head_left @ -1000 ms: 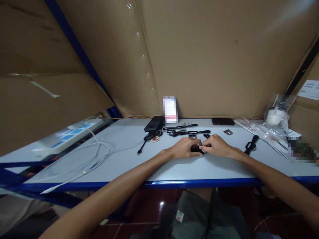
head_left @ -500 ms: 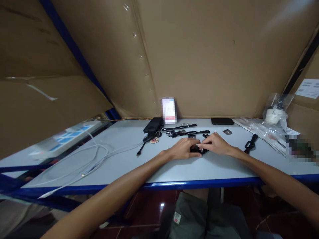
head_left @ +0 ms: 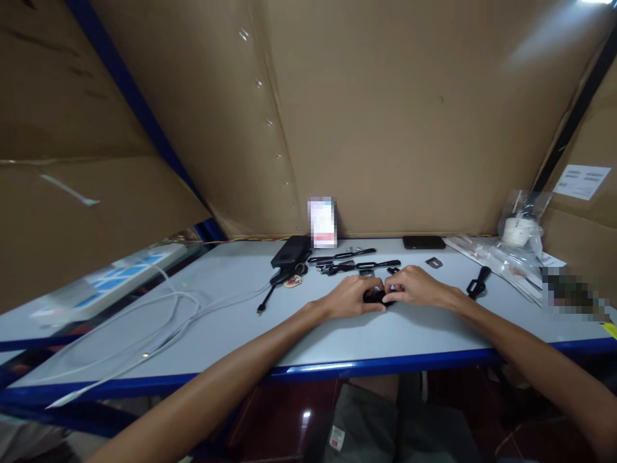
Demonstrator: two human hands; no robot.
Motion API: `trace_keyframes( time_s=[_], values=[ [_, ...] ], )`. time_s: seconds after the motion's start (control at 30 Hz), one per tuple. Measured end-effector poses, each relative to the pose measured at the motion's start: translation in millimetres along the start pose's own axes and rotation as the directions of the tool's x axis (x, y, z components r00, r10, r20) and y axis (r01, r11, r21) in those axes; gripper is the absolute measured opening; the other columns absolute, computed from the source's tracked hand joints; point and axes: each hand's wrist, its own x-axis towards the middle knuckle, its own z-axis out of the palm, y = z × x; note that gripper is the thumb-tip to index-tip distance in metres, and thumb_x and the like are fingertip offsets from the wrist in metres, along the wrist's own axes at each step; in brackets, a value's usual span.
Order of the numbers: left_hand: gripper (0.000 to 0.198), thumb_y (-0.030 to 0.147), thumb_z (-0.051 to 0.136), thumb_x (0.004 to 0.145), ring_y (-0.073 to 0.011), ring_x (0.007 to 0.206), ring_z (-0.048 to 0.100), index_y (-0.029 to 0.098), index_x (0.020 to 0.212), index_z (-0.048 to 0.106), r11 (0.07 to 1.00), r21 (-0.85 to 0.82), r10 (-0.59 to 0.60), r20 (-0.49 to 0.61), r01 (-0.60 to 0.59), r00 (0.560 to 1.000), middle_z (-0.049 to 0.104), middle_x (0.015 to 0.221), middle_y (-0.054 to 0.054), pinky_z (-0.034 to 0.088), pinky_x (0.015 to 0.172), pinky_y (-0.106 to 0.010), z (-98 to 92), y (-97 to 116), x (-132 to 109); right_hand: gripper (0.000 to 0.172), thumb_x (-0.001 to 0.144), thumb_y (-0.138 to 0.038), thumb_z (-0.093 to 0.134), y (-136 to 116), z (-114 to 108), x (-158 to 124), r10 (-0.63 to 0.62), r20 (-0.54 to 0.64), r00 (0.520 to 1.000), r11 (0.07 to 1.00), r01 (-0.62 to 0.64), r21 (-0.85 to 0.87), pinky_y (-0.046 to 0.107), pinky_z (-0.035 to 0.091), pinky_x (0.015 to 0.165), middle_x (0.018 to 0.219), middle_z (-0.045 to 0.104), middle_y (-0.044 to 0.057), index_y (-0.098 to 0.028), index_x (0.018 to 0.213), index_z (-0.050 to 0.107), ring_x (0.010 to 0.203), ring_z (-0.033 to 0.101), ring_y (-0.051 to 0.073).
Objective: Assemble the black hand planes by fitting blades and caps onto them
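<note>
My left hand (head_left: 354,296) is curled around a small black tool part (head_left: 373,296) on the table, its thumb along the near side. My right hand (head_left: 418,286) is closed on the same part from the other side, fingers bent and pinching. Most of the part is hidden by the fingers. Just beyond the hands lie black two-handled tools that look like spokeshaves (head_left: 370,265), with a second spokeshave body (head_left: 349,254) behind. Another spokeshave (head_left: 477,283) rests to the right. A flat grey slotted blade (head_left: 434,263) lies on its own behind my right hand.
A lit phone (head_left: 322,223) leans on the cardboard wall; a dark phone (head_left: 423,242) lies to its right. At left are a black power bank (head_left: 290,251), white cables (head_left: 187,321) and a power strip (head_left: 110,283). Plastic bags and a white cup (head_left: 517,231) stand at right.
The view has shifted slightly, so everything sits a little lower and further left. My right fingers have changed their hold, bending down more over the black part; my left hand keeps its grip.
</note>
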Motion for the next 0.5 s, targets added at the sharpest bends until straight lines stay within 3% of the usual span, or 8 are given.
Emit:
trace_keyframes(
  time_s=[0.13,0.23,0.4,0.5],
  values=[
    [0.042,0.06,0.07,0.088,-0.0175,0.068,0.054,0.022,0.106,0.069,1.0,0.003,-0.017,0.009,0.017,1.0,0.061,0.076,0.002,0.033,0.064,-0.027,0.0,1,0,0.02,0.093,-0.031,0.073,5,0,1,0.019,-0.015,1.0,1.0,-0.018,0.02,0.027,0.029,0.062,0.066,0.062,-0.002,-0.018,0.078,0.072,0.06,0.048,0.012],
    [0.044,0.061,0.07,0.088,-0.0178,0.068,0.055,0.021,0.108,0.067,0.999,0.015,-0.028,0.013,0.028,1.0,0.062,0.077,0.002,0.033,0.063,-0.028,-0.6,2,-1,0.012,0.09,-0.03,0.074,12,-13,-1,0.069,-0.02,0.997,0.996,-0.068,0.059,0.026,0.033,0.065,0.076,0.068,0.0,-0.019,0.084,0.074,0.069,0.056,0.013],
    [0.044,0.061,0.068,0.09,-0.0184,0.069,0.058,0.021,0.109,0.068,1.0,0.01,-0.025,0.007,0.025,1.0,0.064,0.078,0.001,0.036,0.065,-0.028,-1.0,3,-2,0.027,0.078,-0.04,0.084,22,-31,-7,0.199,0.197,0.96,0.973,-0.217,0.076,0.026,0.035,0.061,0.078,0.068,0.0,-0.019,0.092,0.074,0.07,0.058,0.015],
    [0.044,0.062,0.068,0.09,-0.0187,0.069,0.058,0.021,0.107,0.069,1.0,0.009,-0.017,0.005,0.017,1.0,0.064,0.078,0.0,0.035,0.065,-0.028,-0.6,3,-2,0.027,0.078,-0.041,0.084,24,-26,-7,0.166,0.262,0.951,0.973,-0.202,0.114,0.025,0.034,0.06,0.073,0.064,-0.002,-0.018,0.087,0.072,0.067,0.055,0.013]
  ],
)
